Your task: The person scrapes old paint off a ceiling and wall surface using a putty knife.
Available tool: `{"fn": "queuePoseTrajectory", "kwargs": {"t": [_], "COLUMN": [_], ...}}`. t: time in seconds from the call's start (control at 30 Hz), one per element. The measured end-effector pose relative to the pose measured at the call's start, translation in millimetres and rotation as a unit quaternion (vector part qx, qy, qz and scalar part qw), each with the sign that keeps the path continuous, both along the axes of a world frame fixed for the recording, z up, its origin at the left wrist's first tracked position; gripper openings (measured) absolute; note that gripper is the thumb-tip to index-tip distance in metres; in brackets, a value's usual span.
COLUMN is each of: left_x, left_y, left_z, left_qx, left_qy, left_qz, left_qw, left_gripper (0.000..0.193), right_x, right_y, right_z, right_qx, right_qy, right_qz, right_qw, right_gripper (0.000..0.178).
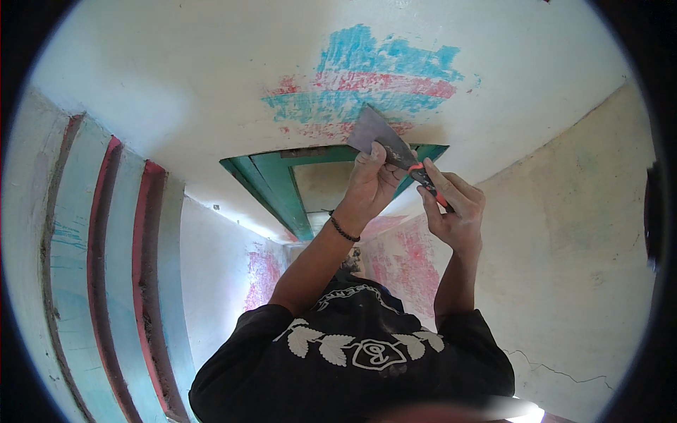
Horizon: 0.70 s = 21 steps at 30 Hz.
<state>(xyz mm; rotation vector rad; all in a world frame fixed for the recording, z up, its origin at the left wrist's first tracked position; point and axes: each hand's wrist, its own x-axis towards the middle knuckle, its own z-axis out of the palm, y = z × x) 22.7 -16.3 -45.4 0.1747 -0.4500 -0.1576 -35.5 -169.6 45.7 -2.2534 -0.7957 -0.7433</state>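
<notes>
A putty knife (376, 132) with a wide grey blade and a black and orange handle is held in both hands. My left hand (369, 180) grips it by the lower part of the blade, thumb laid on the metal. On the handle, the fingers of my right hand (457, 204) are closed. The blade's far edge lies over the lower part of a patch of blue and pink paint (395, 63) on the pale wall (233, 77). Whether the edge touches the wall, I cannot tell. A dark beaded bracelet (343, 230) circles my left wrist.
Just below the patch is a green frame (262, 185) around an opening, partly behind my hands. Pale blue surfaces with red-edged ledges (147, 233) run along the left. Pink patches (409, 264) mark the walls lower down. A cracked, stained pale wall (564, 261) stands at right.
</notes>
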Motion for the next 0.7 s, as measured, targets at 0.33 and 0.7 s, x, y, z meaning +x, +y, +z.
{"fn": "queuePoseTrajectory", "kwargs": {"t": [0.33, 0.7], "left_x": [-8, -9], "left_y": [4, 7], "left_z": [4, 0], "left_qx": [0.010, 0.019], "left_qy": [0.033, 0.019], "left_qz": [-0.002, -0.020], "left_qw": [0.999, 0.999], "left_gripper": [0.029, 0.031], "right_x": [-15, -24], "right_y": [11, 21], "right_z": [-1, -19], "right_qx": [-0.005, 0.070], "right_qy": [-0.037, -0.051], "right_qz": [-0.042, -0.070], "right_qw": [0.998, 0.994], "right_gripper": [0.048, 0.046]}}
